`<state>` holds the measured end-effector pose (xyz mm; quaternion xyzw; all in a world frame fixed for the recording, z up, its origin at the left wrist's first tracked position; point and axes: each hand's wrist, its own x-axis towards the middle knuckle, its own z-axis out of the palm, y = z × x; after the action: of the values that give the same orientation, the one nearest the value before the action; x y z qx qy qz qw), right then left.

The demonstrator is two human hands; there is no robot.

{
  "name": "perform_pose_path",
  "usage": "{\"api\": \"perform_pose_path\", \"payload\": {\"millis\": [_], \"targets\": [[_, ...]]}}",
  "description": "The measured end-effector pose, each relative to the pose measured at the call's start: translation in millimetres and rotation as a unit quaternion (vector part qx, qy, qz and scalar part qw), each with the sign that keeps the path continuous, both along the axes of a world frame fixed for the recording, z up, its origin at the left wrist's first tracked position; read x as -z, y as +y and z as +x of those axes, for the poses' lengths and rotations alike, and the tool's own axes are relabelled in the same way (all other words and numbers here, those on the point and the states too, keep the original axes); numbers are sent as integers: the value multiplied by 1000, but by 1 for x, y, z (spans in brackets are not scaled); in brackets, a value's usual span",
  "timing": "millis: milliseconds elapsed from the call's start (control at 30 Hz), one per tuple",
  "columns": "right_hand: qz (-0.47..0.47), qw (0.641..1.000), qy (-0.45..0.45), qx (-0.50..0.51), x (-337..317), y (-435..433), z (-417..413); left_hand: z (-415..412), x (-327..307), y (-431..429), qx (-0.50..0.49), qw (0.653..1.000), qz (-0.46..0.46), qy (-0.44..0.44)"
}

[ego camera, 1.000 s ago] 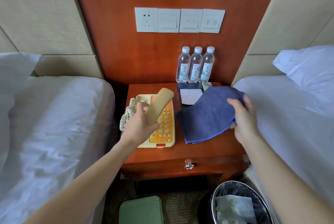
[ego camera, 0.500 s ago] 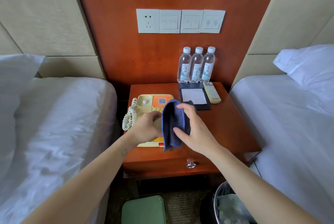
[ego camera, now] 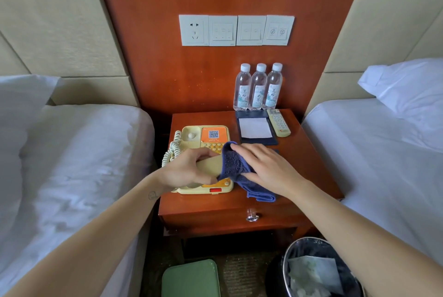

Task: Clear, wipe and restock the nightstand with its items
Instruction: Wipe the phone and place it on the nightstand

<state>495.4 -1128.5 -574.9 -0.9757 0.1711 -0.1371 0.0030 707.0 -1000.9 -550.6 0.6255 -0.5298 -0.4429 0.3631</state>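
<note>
A cream and orange telephone (ego camera: pixel 203 138) sits on the left half of the wooden nightstand (ego camera: pixel 309 153). My left hand (ego camera: pixel 189 169) grips its handset (ego camera: pixel 211 166) just above the phone base. My right hand (ego camera: pixel 266 167) holds a blue cloth (ego camera: pixel 236 163) wrapped over the handset's right end; the cloth's tail hangs down to the tabletop. At the back right stand three water bottles (ego camera: pixel 257 87), with a dark notepad holder (ego camera: pixel 254 127) and a remote control (ego camera: pixel 278 122) in front of them.
White beds flank the nightstand, the left bed (ego camera: pixel 79 153) and the right bed (ego camera: pixel 374 148) close to its sides. Below are a drawer knob (ego camera: pixel 251 217), a green pad (ego camera: pixel 191 277) on the floor and a lined bin (ego camera: pixel 316 270) at lower right. Wall switches (ego camera: pixel 236 30) sit above.
My right hand brought the blue cloth from the right side of the nightstand over to the handset held by my left hand. The handset has come lower, and the remote and notepad are uncovered.
</note>
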Motion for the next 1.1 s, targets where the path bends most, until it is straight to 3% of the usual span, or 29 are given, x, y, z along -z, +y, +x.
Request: {"api": "perform_pose_path", "payload": {"millis": [167, 367, 533, 633, 733, 867, 1000, 1033, 1100], "targets": [[178, 983, 20, 28, -10, 3, 5, 0, -1, -1, 24, 999, -17, -17], [207, 977, -27, 50, -14, 11, 17, -5, -8, -8, 39, 999, -20, -16], [198, 965, -54, 165, -21, 13, 22, -16, -6, -9, 47, 998, -43, -24], [247, 936, -89, 235, -26, 11, 28, -19, -7, -11, 54, 996, -62, -38], [338, 880, -148, 300, -23, 0, 28, -23, -7, -11, 62, 995, -69, -45], [499, 776, -231, 309, -19, -15, 19, -25, -5, -9, 68, 993, -81, -48], [634, 606, -277, 393, -18, -25, 15, -24, -1, -8, 44, 995, -88, -5], [640, 582, -279, 418, -19, -25, 14, -25, 1, -7, 42, 995, -93, 0], [616, 583, -277, 452, -17, -28, 12, -25, 4, -7, 45, 994, -99, 2]]}}
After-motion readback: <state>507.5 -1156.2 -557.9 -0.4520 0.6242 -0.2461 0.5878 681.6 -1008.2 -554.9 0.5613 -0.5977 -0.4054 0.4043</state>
